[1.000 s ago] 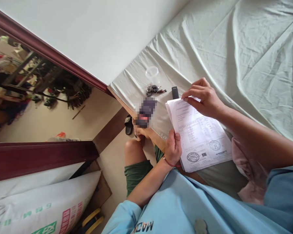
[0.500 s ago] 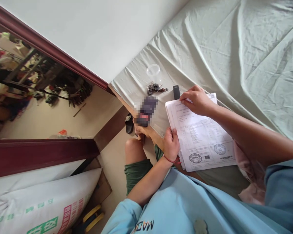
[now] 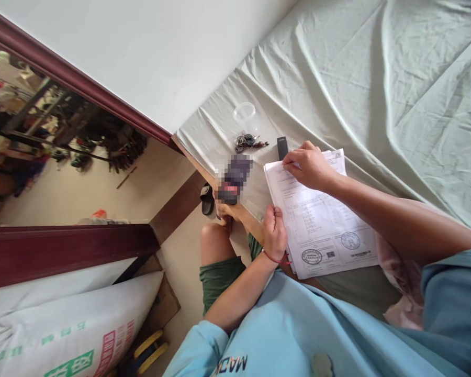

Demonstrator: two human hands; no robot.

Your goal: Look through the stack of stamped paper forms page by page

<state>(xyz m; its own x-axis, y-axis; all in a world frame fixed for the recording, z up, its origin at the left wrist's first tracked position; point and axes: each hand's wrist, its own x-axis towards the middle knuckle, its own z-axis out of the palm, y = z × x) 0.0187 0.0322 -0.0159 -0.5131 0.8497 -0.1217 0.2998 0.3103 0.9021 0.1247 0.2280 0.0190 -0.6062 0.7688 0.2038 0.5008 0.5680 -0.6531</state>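
Nearest, bottom of frame: pale blue shirt (image 3: 282, 324), dark green shorts (image 3: 220, 277) left of it, pink cloth (image 3: 402, 283) at lower right.

Centre right: stack of papers (image 3: 322, 220), several sheets deep, printed side up. 2 round stamps show on its lower part. Long axis runs steeply, leaning from upper left down to lower right; header end points to the top of frame, stamped end to the shirt.

Left hand (image 3: 275, 235), red band (image 3: 275, 257) at the wrist, at the stack's left edge. Fingers curled and pressed together; cannot tell whether they pinch the edge or only steady it. Right hand (image 3: 308, 165) lies over the header end, thumb and fingertips pinching at the top edge. Sheet count in that pinch: cannot tell.

Risks, my judgement: a pinch catching 2 sheets would drag both; a hard pull could crease or tear the corner; a slack left hand would let the loose edges fan out.

Just beyond the stack: black object (image 3: 282, 148), partly behind the right hand. Left of it, keys (image 3: 245, 142), a clear cup (image 3: 244, 112) and a pixelated dark object (image 3: 235, 178), all on pale green sheeting (image 3: 357, 94). Farther: sandal (image 3: 207, 200) on the floor, white sack (image 3: 74, 324) at lower left, jumbled goods (image 3: 43, 120) at upper left, blurred.
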